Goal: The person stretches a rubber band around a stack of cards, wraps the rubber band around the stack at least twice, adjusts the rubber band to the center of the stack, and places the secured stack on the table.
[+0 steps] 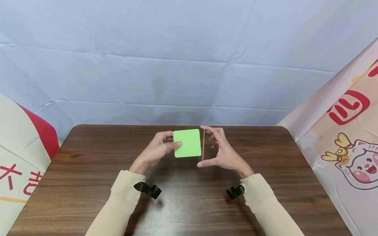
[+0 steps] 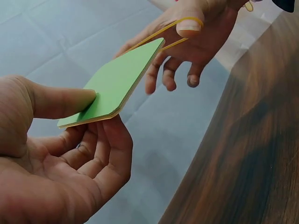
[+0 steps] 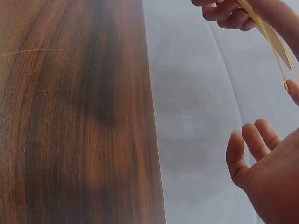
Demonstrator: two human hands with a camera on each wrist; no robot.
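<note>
In the head view, a thin stack of square green cards with rounded corners [image 1: 189, 143] is held above the table by my left hand [image 1: 156, 149]. The thumb presses on the top face and the fingers lie underneath. Just to the right, my right hand [image 1: 227, 153] stretches a yellow rubber band [image 1: 203, 144] between its spread thumb and index finger. The left wrist view shows the band [image 2: 161, 31] looped over the right thumb, near the far corner of the cards [image 2: 117, 79]. The right hand's other fingers stand apart from the cards.
A dark wooden table [image 1: 189, 203] lies below both hands. Behind it hangs a pale blue-grey cloth [image 1: 177, 65]. Printed cloths flank both sides, the right one [image 1: 354, 157] with a cartoon cat. Black devices [image 1: 147, 189] are strapped to both wrists.
</note>
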